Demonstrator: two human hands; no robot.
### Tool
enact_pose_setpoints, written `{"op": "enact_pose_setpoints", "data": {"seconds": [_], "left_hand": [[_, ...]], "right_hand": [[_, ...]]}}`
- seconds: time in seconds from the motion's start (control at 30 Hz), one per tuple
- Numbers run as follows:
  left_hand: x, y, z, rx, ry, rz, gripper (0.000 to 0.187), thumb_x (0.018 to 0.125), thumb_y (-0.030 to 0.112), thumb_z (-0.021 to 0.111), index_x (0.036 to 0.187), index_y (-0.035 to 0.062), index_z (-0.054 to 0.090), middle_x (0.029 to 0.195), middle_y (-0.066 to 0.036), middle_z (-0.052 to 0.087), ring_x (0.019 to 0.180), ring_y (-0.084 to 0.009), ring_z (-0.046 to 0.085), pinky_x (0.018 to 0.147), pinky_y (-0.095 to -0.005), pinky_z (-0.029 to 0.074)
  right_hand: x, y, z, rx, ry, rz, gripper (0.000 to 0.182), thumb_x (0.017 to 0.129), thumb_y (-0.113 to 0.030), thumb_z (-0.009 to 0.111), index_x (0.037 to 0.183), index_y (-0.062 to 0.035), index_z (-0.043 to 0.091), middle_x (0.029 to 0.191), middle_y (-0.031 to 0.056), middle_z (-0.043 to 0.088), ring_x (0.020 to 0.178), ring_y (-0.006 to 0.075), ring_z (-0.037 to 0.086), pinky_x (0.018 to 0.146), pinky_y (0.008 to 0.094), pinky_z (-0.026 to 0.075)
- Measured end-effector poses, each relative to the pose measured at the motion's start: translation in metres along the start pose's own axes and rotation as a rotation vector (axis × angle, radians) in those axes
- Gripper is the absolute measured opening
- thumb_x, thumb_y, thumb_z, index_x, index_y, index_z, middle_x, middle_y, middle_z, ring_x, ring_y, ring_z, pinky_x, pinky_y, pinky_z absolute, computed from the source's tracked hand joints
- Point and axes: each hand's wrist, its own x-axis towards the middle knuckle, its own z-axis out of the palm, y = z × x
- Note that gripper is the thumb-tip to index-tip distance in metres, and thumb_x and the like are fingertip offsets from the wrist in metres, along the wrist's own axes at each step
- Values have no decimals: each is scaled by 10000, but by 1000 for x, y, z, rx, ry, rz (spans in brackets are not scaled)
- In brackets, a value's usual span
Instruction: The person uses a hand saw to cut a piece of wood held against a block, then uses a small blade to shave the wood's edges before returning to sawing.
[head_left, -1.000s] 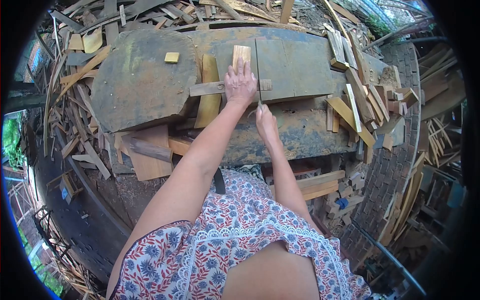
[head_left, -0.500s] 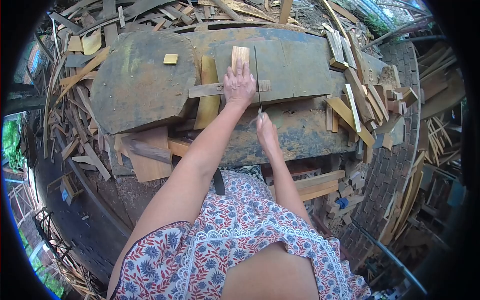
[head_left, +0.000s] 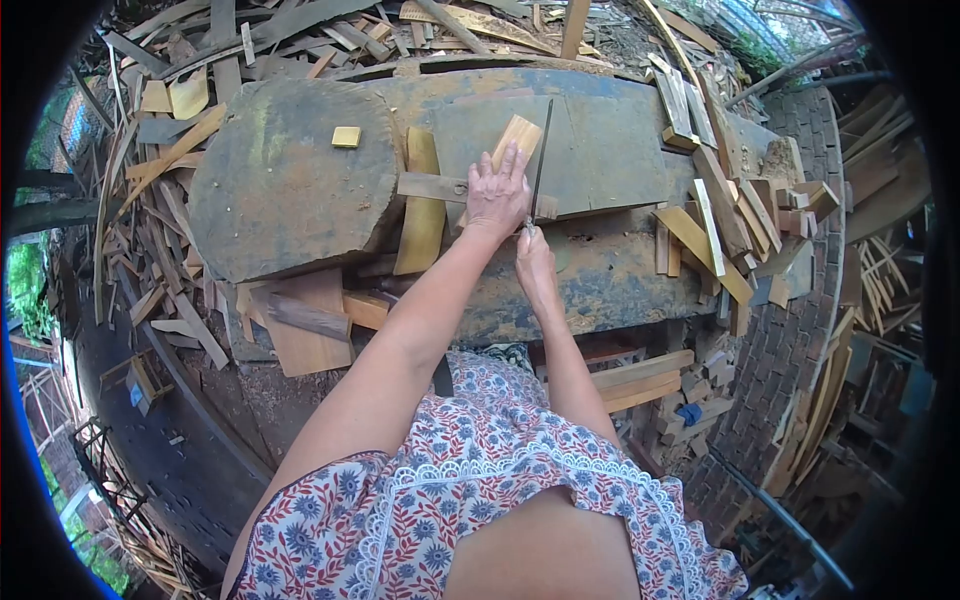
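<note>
My left hand (head_left: pixel 497 195) lies over a light wooden block (head_left: pixel 518 138), gripping it with fingers along its top. The block slants up to the right, its lower part mostly hidden under the hand. A narrow wooden strip (head_left: pixel 430 186) runs crosswise at this hand. My right hand (head_left: pixel 536 262) is closed round the handle of a long, thin saw (head_left: pixel 541 165). Its dark blade, seen almost edge-on, points away from me just right of the block; teeth cannot be made out. Both hands are over the near edge of a thick worn workbench slab (head_left: pixel 610 150).
A small yellowish block (head_left: pixel 346 137) sits on the big rounded slab (head_left: pixel 290 195) at left. A curved yellow board (head_left: pixel 419 200) leans beside it. Offcuts (head_left: pixel 745 215) pile up at right, and scrap wood (head_left: pixel 185 250) heaps at left. Planks (head_left: pixel 640 378) lie below the bench.
The light block has turned clockwise and shifted right with my left hand. The saw has tilted to the right, its handle slightly right. The view has shifted a little.
</note>
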Motion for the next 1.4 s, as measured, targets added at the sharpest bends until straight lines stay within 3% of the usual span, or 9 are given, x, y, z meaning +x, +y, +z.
{"op": "enact_pose_setpoints", "data": {"seconds": [0.3, 0.4, 0.57, 0.73, 0.8, 0.83, 0.9, 1.23, 1.4], "left_hand": [[1, -7, -5, -97, -14, -74, 453, 786, 215, 554, 1218, 80, 570, 1360, -70, 474, 897, -282, 571, 806, -413, 429], [5, -5, -17, -114, -89, -89, 449, 801, 249, 561, 1244, 173, 568, 1397, -97, 428, 908, -282, 572, 793, -416, 427], [24, -6, -29, -224, -522, -208, 471, 818, 258, 548, 1281, 346, 530, 1495, -154, 233, 1076, -396, 528, 877, -505, 463], [33, -4, -29, -240, -613, -267, 466, 821, 208, 567, 1269, 335, 541, 1509, -178, 182, 1133, -412, 488, 878, -496, 482], [32, -1, -28, -208, -607, -295, 474, 828, 188, 562, 1279, 332, 531, 1508, -185, 176, 1133, -415, 486, 879, -492, 483], [31, -3, -27, -189, -583, -358, 481, 832, 179, 559, 1288, 325, 522, 1508, -189, 167, 1136, -416, 485, 881, -491, 483], [31, -11, -30, -171, -580, -436, 500, 843, 174, 551, 1321, 306, 488, 1506, -205, 143, 1136, -423, 486, 886, -480, 485], [20, -28, -28, -144, -449, -430, 493, 851, 208, 534, 1334, 290, 477, 1484, -214, 211, 1045, -419, 547, 841, -441, 512], [13, -24, -22, -112, -287, -389, 455, 849, 273, 495, 1302, 303, 516, 1461, -204, 273, 1003, -417, 558, 805, -463, 514]], "right_hand": [[12, 11, 16, 88, 32, -24, 298, 935, -276, 431, 1108, -42, 499, 955, 268, 614, 931, 473, 562, 782, 520, 428], [29, 41, 36, 305, -61, 4, 343, 919, -261, 455, 1202, -71, 485, 970, 241, 620, 943, 445, 576, 793, 488, 445], [33, 48, 43, 309, -49, 14, 368, 918, -247, 458, 1244, -77, 469, 967, 237, 619, 942, 427, 585, 792, 471, 451], [32, 44, 41, 307, -29, 51, 359, 920, -242, 454, 1236, -72, 478, 962, 234, 624, 937, 425, 587, 791, 468, 452], [33, 44, 42, 433, 0, -90, 188, 941, -205, 465, 1091, -94, 486, 570, 9, 472, 431, 105, 442, 382, 281, 375], [34, 44, 42, 435, 8, -92, 188, 941, -205, 465, 1091, -94, 486, 570, 9, 472, 431, 105, 442, 382, 281, 375], [26, 24, 29, 228, -60, -28, 356, 923, -254, 447, 1217, -60, 493, 1003, 249, 621, 977, 433, 573, 807, 483, 447], [-1, -18, 8, 151, 89, -117, 395, 959, -350, 398, 1198, -50, 492, 1010, 281, 611, 978, 473, 555, 827, 522, 432], [2, -13, 11, 4, 22, -49, 390, 984, -369, 317, 1049, -30, 500, 936, 304, 608, 927, 501, 553, 782, 554, 422]]}}
